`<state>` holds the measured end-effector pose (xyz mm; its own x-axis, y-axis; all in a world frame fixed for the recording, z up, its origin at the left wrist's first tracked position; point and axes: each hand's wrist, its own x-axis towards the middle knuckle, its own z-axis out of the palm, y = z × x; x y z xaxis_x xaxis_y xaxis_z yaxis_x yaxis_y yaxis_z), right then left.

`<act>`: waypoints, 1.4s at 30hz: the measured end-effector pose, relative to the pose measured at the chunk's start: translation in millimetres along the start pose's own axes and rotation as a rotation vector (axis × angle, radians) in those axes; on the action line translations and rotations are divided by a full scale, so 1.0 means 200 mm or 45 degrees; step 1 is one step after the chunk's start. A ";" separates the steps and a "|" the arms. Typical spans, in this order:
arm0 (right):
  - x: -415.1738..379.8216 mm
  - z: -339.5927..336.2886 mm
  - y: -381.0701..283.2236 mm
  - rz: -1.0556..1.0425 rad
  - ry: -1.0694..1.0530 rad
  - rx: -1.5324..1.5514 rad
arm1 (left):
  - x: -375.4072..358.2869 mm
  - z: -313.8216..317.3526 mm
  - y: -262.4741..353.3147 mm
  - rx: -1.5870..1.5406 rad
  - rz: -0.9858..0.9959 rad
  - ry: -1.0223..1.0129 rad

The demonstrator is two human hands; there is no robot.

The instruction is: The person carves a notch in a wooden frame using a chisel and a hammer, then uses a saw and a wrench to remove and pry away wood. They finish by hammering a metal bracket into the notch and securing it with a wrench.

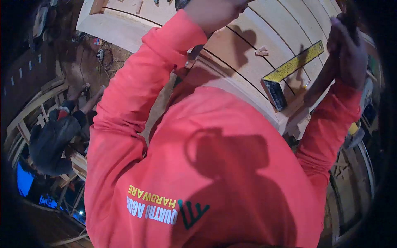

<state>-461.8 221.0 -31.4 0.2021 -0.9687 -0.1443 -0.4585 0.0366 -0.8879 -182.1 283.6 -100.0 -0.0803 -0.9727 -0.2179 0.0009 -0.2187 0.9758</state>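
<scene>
My left hand (217, 14) is at the top edge over pale wooden boards (285, 25). Its fingers look closed and are partly cut off by the frame; what they hold is hidden. At the upper right, my right hand (349, 58) is closed around something dark that I cannot make out. Just left of it, a yellow-bladed try square (295, 64) with a dark stock lies on the boards. A small wood scrap (261, 51) lies on the boards between my hands. Shadows fall across the boards and my red shirt.
Another person (56, 140) in dark clothing bends at the left, among wooden frames (29, 107). Cables (105, 58) lie on the floor at the upper left. More timber (345, 177) is at the right edge. The boards' near edge runs close to my torso.
</scene>
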 end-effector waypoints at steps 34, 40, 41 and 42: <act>-0.03 0.14 0.33 -0.183 -0.436 -0.155 | 0.06 0.09 -0.14 0.347 0.084 -0.147; 0.29 -0.25 0.31 0.234 -0.023 0.067 | 0.03 0.06 -0.09 0.258 0.028 -0.214; 0.33 -0.31 0.38 0.167 -0.067 0.276 | 0.03 0.06 -0.08 0.243 0.014 -0.225; 0.36 -0.34 0.41 0.101 -0.113 0.483 | 0.01 0.06 -0.09 0.219 0.071 -0.234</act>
<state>-544.7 138.1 -84.6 0.2608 -0.9347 -0.2416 -0.1268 0.2149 -0.9684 -194.4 285.7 -118.1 -0.2647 -0.9488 -0.1724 -0.1580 -0.1337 0.9784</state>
